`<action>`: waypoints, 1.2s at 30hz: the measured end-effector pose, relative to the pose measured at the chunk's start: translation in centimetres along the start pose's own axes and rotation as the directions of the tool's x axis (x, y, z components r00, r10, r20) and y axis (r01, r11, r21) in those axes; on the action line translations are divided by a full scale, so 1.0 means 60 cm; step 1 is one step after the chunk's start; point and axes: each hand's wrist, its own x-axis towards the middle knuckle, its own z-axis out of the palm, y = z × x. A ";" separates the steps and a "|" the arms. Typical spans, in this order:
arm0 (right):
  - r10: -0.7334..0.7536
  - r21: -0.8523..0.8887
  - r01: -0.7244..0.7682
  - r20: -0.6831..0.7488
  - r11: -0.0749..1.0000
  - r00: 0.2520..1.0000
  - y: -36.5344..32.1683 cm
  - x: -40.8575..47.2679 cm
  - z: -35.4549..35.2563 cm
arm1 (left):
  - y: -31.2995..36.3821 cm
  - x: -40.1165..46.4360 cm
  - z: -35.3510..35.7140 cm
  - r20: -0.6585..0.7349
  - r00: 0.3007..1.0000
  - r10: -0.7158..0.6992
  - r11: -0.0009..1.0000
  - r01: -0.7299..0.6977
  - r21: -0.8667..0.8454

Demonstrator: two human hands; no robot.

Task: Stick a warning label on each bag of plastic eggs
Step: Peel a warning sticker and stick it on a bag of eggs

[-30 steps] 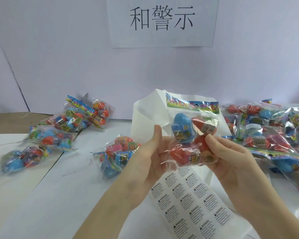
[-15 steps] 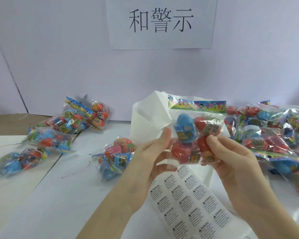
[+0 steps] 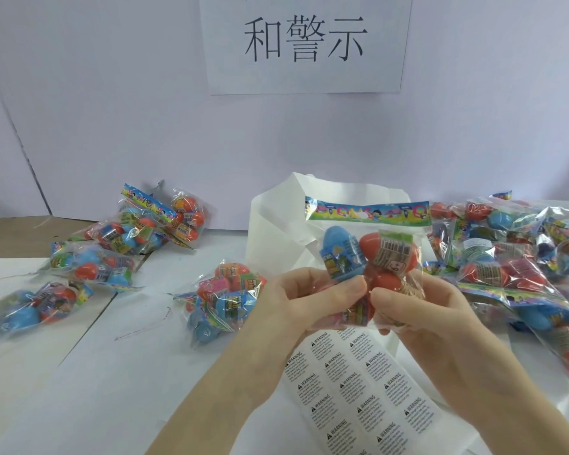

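From the head camera, we held one bag of eggs upright above the label sheet, both forearms reaching in from below. Our left hand pinched the bag's lower left part, thumb laid across the front toward the middle, fingers curled behind. Our right hand gripped the lower right corner, its thumb almost meeting the left one. The sheet lay flat on the table under our wrists. Loose bags lay left; a pile sat right.
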 end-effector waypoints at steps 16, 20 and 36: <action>-0.137 -0.287 0.041 -0.322 0.957 0.937 0.013 0.008 0.001 | 0.002 0.010 -0.017 -0.215 0.972 0.096 0.965 -0.144 -0.220; -0.128 -0.671 -0.169 -0.369 0.722 0.921 0.035 0.010 -0.005 | 0.009 0.011 -0.025 -0.292 0.951 0.103 0.901 -0.213 -0.378; -0.124 -0.432 -0.028 -0.321 0.902 0.939 0.031 0.014 -0.001 | 0.024 0.004 -0.039 -0.240 0.965 0.106 0.873 -0.206 -0.442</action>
